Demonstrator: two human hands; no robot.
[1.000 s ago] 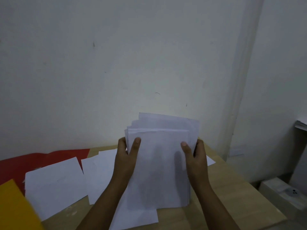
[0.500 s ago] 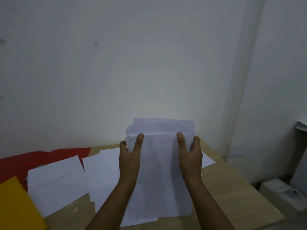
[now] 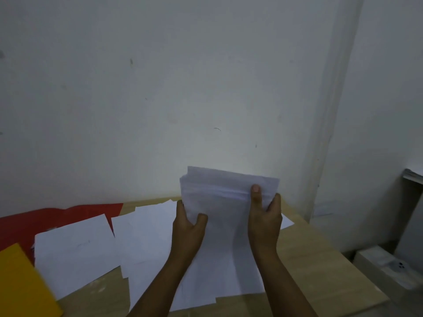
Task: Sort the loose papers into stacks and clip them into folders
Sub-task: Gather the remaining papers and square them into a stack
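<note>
A stack of white papers [image 3: 225, 216] stands upright on the wooden table [image 3: 320, 275], its top edges uneven. My left hand [image 3: 188, 227] grips the stack's left edge low down, thumb on the near face. My right hand [image 3: 264, 220] grips the right edge higher up, thumb near the top. More loose white sheets [image 3: 75, 250] lie flat to the left, and others [image 3: 148, 229] lie under and beside the stack. A red folder [image 3: 45, 219] lies at the back left, and a yellow folder [image 3: 20, 284] sits at the near left corner.
A white wall rises right behind the table. The table's right edge drops off to a floor with a pale box [image 3: 389, 268]. A shelf with papers [image 3: 413, 176] shows at the far right.
My left hand has slid down the stack's left edge. My right hand has shifted a little to the right, and the stack now leans slightly right.
</note>
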